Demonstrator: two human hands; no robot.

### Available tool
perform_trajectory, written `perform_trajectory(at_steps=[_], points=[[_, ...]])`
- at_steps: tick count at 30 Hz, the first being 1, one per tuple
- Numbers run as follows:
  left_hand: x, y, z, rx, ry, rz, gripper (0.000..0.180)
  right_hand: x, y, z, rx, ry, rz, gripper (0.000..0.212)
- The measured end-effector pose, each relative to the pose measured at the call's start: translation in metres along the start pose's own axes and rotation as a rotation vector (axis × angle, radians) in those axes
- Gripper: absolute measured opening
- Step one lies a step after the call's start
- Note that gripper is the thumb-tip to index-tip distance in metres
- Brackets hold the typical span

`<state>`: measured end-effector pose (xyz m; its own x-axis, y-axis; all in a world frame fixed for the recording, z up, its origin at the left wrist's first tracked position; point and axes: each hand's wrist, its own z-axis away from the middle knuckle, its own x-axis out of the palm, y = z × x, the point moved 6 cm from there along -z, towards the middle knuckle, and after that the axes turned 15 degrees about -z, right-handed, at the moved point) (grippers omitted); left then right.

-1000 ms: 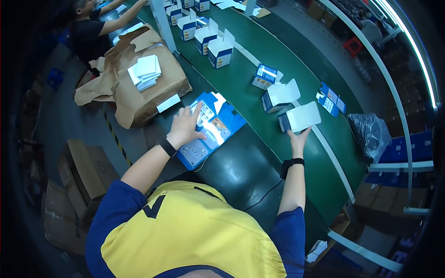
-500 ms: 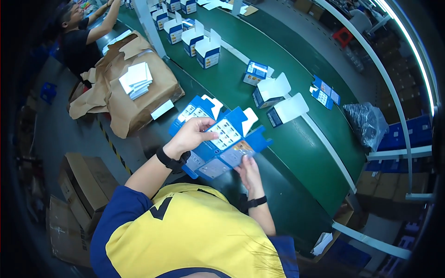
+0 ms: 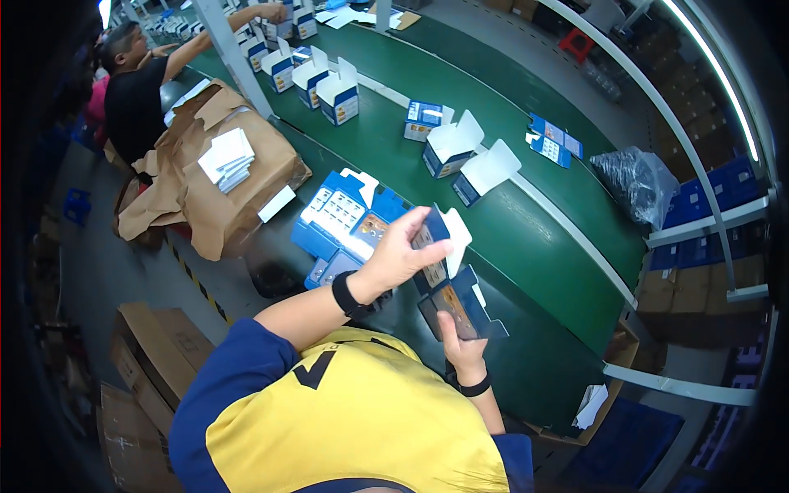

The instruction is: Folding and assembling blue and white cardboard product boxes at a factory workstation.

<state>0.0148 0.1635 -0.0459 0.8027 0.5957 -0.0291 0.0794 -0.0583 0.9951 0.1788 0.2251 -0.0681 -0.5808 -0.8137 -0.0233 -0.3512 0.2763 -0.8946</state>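
Observation:
A blue printed folding carton (image 3: 457, 306), partly folded with a white flap, is between my hands over the near edge of the table. My left hand (image 3: 403, 251) pinches its upper left panel between thumb and fingers. Lower down, my right hand (image 3: 465, 350) grips the bottom panel, thumb on the printed face and fingers behind it. Just left of it lie flat blue carton blanks (image 3: 333, 215), partly covered by my left hand and forearm. Beyond my hands stand open cartons (image 3: 482, 171) with raised white flaps.
Left of the table, a brown paper-wrapped bundle (image 3: 256, 162) carries white leaflets (image 3: 228, 156). A row of open cartons (image 3: 339, 97) runs to the far left, where a co-worker (image 3: 140, 90) reaches out. A flat blank (image 3: 552, 141) and a clear plastic bag (image 3: 634, 182) lie right.
My hands have moved right with one carton, away from the flat blanks on the table. Its panels are now bent up and turned. The co-worker's arm reaches farther right, over the cartons.

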Motion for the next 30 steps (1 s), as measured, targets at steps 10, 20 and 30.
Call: perform_trajectory(at_steps=[10, 20, 30], points=[[0.064, 0.022, 0.04, 0.018, -0.428, 0.233, 0.077, -0.027, 0.018, -0.004, 0.245, 0.211, -0.553, 0.119], [0.049, 0.019, 0.052, 0.343, -0.604, -0.545, 0.103, -0.038, -0.026, -0.043, 0.235, 0.158, -0.435, 0.147], [0.018, 0.041, 0.035, 0.553, -0.182, -0.695, 0.102, -0.022, -0.053, -0.035, 0.226, -0.169, -0.613, 0.133]])
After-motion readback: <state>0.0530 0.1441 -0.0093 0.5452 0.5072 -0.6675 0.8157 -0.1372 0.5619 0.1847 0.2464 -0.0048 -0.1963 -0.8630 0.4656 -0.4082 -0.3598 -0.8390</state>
